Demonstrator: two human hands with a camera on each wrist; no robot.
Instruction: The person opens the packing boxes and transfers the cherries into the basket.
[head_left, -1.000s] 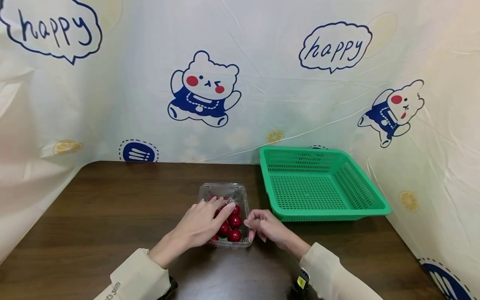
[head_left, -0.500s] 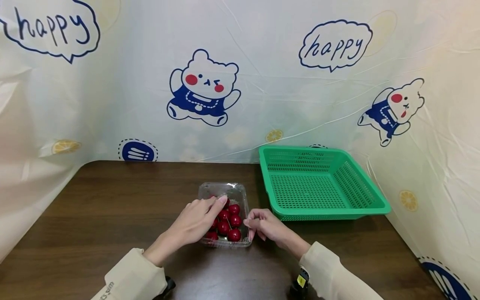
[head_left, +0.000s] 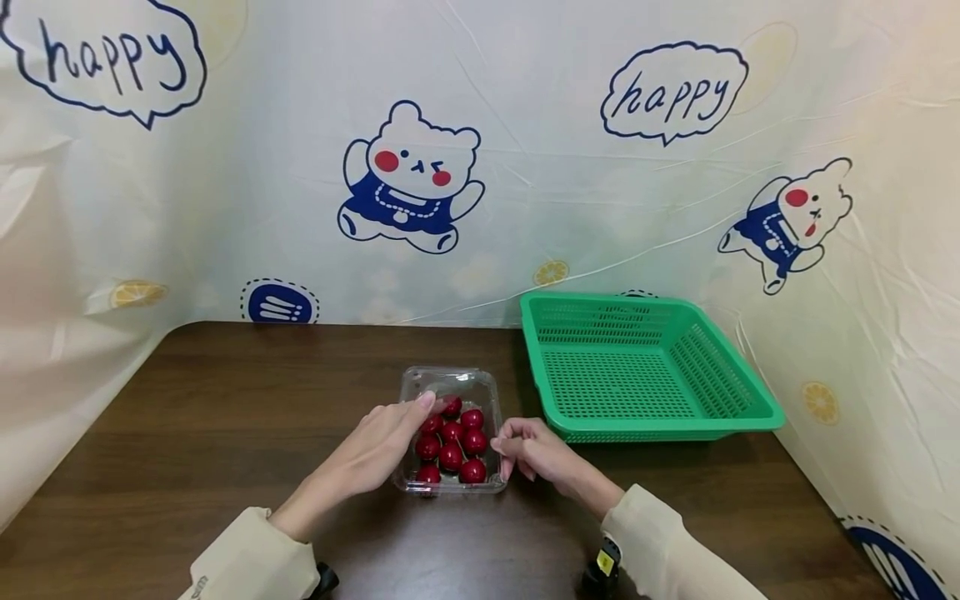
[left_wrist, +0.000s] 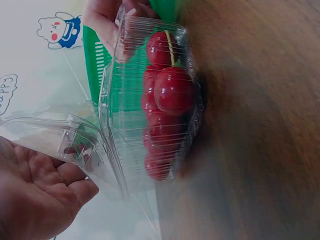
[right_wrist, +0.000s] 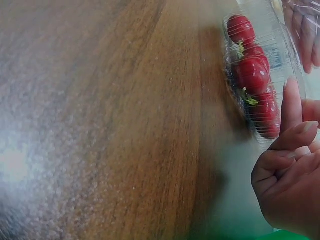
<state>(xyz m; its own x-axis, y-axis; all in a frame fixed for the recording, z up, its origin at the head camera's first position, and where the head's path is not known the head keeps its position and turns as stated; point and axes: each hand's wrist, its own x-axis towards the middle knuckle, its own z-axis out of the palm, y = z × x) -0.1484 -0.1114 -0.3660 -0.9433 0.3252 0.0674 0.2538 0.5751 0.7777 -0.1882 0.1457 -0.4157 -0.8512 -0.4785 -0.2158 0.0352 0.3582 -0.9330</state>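
A clear plastic clamshell box (head_left: 498, 400) holding several red cherries (head_left: 451, 456) stands on the table. My left hand (head_left: 375, 442) is at the box's left side, palm down with the thumb stretched out. In the left wrist view, the clear lid (left_wrist: 107, 170) is lifted away from the box at an angle, with that hand (left_wrist: 40, 195) against it. The right wrist view shows the left fingers (right_wrist: 305, 37) fairly straight through clear plastic. My right hand (head_left: 534, 450) pinches the box's right rim near its front corner, the other fingers folded in.
Just right of the box, a green perforated basket (head_left: 652, 433) stands at the back of the brown wooden table (head_left: 262, 417). A printed plastic sheet (head_left: 540, 208) hangs behind and along both sides.
My left hand has moved left and slightly toward me, off the middle of the box, so more cherries show. The right hand has kept its place at the rim.
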